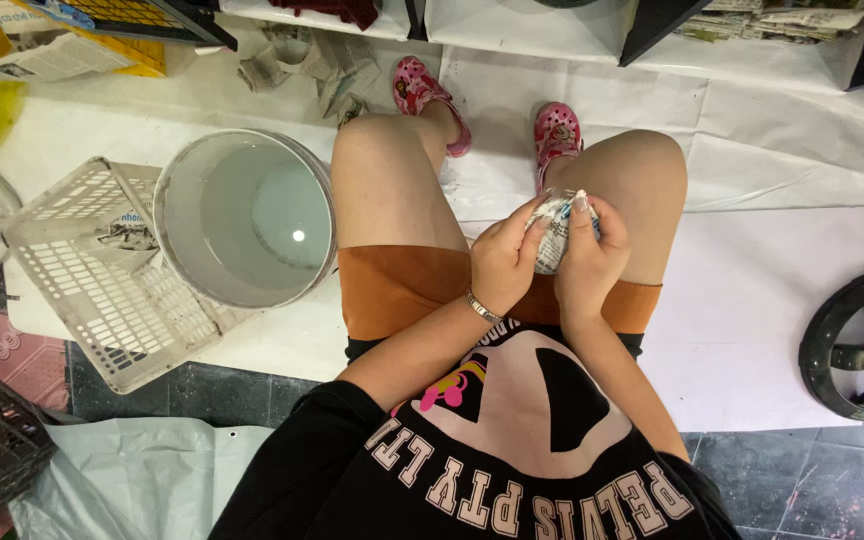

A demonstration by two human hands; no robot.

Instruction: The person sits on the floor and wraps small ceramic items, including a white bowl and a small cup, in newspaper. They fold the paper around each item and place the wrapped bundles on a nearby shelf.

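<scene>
— What were the hands doing?
— Both held a small newspaper-wrapped bundle (555, 235) above the person's lap. The left hand (503, 262) had its fingers (529, 222) clenched around its left side; the right hand (590, 262) grasped it from the right, fingertips pressed on top.
— And nearby?
— A grey bucket (245, 217) stood on the white floor sheet (782, 260) just left of the knee, touching a tipped white plastic basket (92, 280). A black wheel (860, 345) lay at the right edge.

Informal packing workspace, paper-covered floor (772, 290), newspaper stacks (782, 22), plastic crate (82, 270), white bucket (242, 215)
</scene>
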